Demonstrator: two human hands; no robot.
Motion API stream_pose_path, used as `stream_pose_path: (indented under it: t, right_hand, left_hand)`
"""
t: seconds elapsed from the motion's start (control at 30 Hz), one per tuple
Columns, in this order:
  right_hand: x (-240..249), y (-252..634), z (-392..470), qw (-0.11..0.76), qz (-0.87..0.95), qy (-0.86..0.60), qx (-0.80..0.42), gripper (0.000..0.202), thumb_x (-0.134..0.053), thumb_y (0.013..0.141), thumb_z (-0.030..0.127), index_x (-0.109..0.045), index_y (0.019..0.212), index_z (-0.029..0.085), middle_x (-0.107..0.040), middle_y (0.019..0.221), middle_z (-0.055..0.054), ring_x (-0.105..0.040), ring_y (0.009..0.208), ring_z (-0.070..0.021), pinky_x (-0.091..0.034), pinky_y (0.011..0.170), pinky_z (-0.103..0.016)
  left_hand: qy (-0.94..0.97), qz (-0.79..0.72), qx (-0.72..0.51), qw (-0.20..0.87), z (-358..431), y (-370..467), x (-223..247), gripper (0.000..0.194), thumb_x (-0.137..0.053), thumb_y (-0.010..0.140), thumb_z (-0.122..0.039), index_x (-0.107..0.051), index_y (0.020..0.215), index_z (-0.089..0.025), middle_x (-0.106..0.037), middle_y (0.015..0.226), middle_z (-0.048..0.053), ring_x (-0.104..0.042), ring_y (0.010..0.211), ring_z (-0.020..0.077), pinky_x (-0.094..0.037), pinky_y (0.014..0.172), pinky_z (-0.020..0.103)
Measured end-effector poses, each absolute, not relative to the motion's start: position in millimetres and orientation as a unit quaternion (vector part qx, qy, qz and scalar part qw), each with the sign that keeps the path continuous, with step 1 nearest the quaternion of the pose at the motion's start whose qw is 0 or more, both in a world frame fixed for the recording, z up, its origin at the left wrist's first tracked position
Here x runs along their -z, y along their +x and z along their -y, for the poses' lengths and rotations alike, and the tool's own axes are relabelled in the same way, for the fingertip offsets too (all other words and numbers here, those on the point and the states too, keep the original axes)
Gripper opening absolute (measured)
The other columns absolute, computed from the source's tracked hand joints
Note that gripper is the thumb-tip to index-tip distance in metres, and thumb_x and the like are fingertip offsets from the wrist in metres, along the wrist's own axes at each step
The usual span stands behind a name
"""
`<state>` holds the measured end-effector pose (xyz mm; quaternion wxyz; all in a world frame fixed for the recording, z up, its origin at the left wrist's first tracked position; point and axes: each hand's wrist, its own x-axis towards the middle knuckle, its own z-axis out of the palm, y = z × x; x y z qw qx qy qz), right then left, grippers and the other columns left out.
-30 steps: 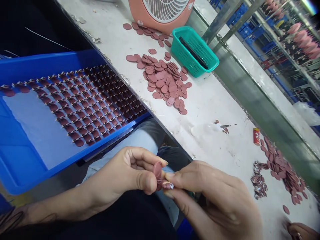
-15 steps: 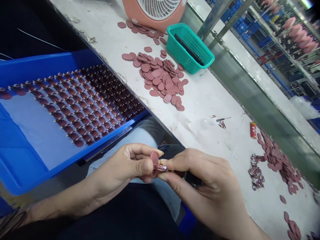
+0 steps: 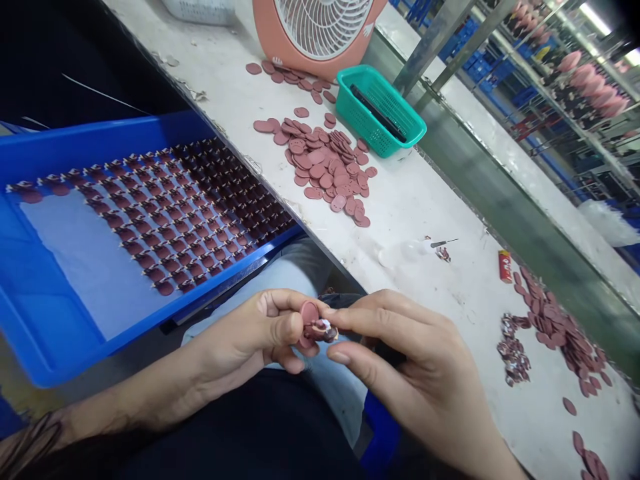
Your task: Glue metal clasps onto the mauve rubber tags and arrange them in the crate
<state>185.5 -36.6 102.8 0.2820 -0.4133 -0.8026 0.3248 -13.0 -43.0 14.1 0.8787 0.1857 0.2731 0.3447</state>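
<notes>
My left hand [image 3: 245, 333] pinches a small painted figurine [image 3: 320, 330] on a reddish-brown oval disc [image 3: 309, 311] between thumb and fingers, above my lap. The figurine is brown with a white patch and points toward the right; its details are too small to make out. At its right side is my right hand [image 3: 420, 353], thumb and index finger apart around the figurine's end. The index fingertip is at or very near the figurine; whether it touches I cannot tell. The thumb stands clear of it.
Left of my lap, a blue tray [image 3: 60, 353] holds rows of similar figurines on discs. On the white table [image 3: 440, 193] lie heaps of oval discs [image 3: 325, 167], a pile of small figurines [image 3: 513, 350], a thin pointed tool [image 3: 440, 243], a green basket [image 3: 383, 143] and a pink fan [image 3: 300, 57].
My right thumb and index finger have parted from their pinch on the figurine's end. My left hand keeps its hold. The view has shifted slightly.
</notes>
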Motion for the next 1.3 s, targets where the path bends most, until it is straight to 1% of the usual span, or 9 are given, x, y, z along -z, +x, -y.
stream_pose_path:
  t: [0.17,0.27,0.37,0.47,0.7,0.8,0.93,1.1,1.3]
  right_hand:
    - [-93.0,182.0,36.9,0.303,0.790,-0.410,-0.340,0.010,-0.074,0.092,0.013,-0.078,0.099,0.018,-0.075,0.085,0.000,-0.068,0.077,-0.0086,-0.055,0.073,-0.018]
    - [-90.3,180.9,37.1,0.311,0.789,-0.407,-0.339,0.012,-0.074,0.091,0.013,-0.078,0.100,0.020,-0.074,0.083,0.001,-0.068,0.076,-0.0090,-0.056,0.072,-0.020]
    - [-90.2,180.2,36.7,0.318,0.788,-0.402,-0.340,0.010,-0.074,0.091,0.012,-0.078,0.098,0.019,-0.074,0.081,0.001,-0.068,0.075,-0.0090,-0.056,0.072,-0.020]
    - [-90.9,179.5,36.4,0.321,0.787,-0.400,-0.344,0.008,-0.074,0.091,0.013,-0.078,0.094,0.019,-0.075,0.080,0.001,-0.068,0.073,-0.0089,-0.056,0.072,-0.020]
    - [-89.8,180.3,37.9,0.327,0.771,-0.411,-0.361,0.005,-0.074,0.091,0.016,-0.078,0.092,0.019,-0.075,0.078,0.000,-0.068,0.070,-0.0103,-0.056,0.069,-0.022]
    - [-89.5,180.4,37.8,0.326,0.768,-0.410,-0.369,0.005,-0.075,0.091,0.016,-0.078,0.090,0.020,-0.075,0.078,0.000,-0.068,0.071,-0.0104,-0.056,0.069,-0.022]
    - [-88.1,179.5,36.3,0.332,0.765,-0.407,-0.372,0.006,-0.074,0.091,0.017,-0.078,0.093,0.021,-0.076,0.079,0.000,-0.069,0.071,-0.0109,-0.056,0.068,-0.023]
    - [-86.4,177.3,32.7,0.326,0.766,-0.409,-0.374,0.004,-0.075,0.090,0.018,-0.078,0.092,0.020,-0.076,0.078,0.000,-0.069,0.071,-0.0111,-0.056,0.068,-0.023]
    - [-84.5,175.7,27.1,0.312,0.767,-0.417,-0.376,0.003,-0.075,0.091,0.019,-0.079,0.091,0.019,-0.076,0.078,-0.001,-0.068,0.070,-0.0110,-0.055,0.067,-0.023]
  left_hand:
    - [0.168,-0.283,-0.353,0.876,46.3,-10.4,-10.8,0.033,-0.094,0.069,-0.045,-0.077,0.080,-0.018,-0.064,0.077,0.000,-0.054,0.062,0.0084,-0.048,0.053,0.013]
    - [0.156,-0.275,-0.356,0.880,46.6,-8.7,-11.1,0.035,-0.095,0.067,-0.045,-0.077,0.077,-0.017,-0.063,0.073,0.000,-0.052,0.060,0.0072,-0.047,0.054,0.012]
    - [0.145,-0.267,-0.357,0.883,46.3,-8.3,-13.5,0.038,-0.097,0.065,-0.047,-0.078,0.078,-0.017,-0.062,0.068,-0.001,-0.051,0.057,0.0062,-0.047,0.055,0.012]
    - [0.135,-0.271,-0.360,0.883,46.4,-8.2,-15.6,0.038,-0.097,0.063,-0.046,-0.080,0.082,-0.018,-0.062,0.069,-0.002,-0.053,0.057,0.0058,-0.048,0.056,0.012]
    - [0.161,-0.262,-0.366,0.879,44.6,-4.4,-18.4,0.039,-0.097,0.063,-0.046,-0.074,0.071,-0.015,-0.055,0.068,-0.003,-0.045,0.058,0.0061,-0.045,0.055,0.012]
    - [0.157,-0.258,-0.368,0.879,44.7,-3.9,-19.1,0.040,-0.098,0.062,-0.046,-0.074,0.071,-0.015,-0.055,0.070,-0.001,-0.043,0.058,0.0065,-0.044,0.055,0.013]
    - [0.155,-0.246,-0.370,0.882,44.6,-4.9,-18.8,0.036,-0.097,0.066,-0.043,-0.075,0.074,-0.015,-0.054,0.070,-0.001,-0.041,0.058,0.0063,-0.040,0.055,0.013]
    - [0.149,-0.246,-0.374,0.882,41.4,-6.8,-16.8,0.037,-0.098,0.064,-0.042,-0.076,0.074,-0.015,-0.056,0.069,-0.001,-0.044,0.058,0.0062,-0.043,0.055,0.013]
    - [0.140,-0.224,-0.372,0.890,36.3,-7.1,-14.4,0.035,-0.097,0.067,-0.040,-0.076,0.076,-0.015,-0.058,0.070,-0.001,-0.049,0.058,0.0055,-0.045,0.054,0.012]
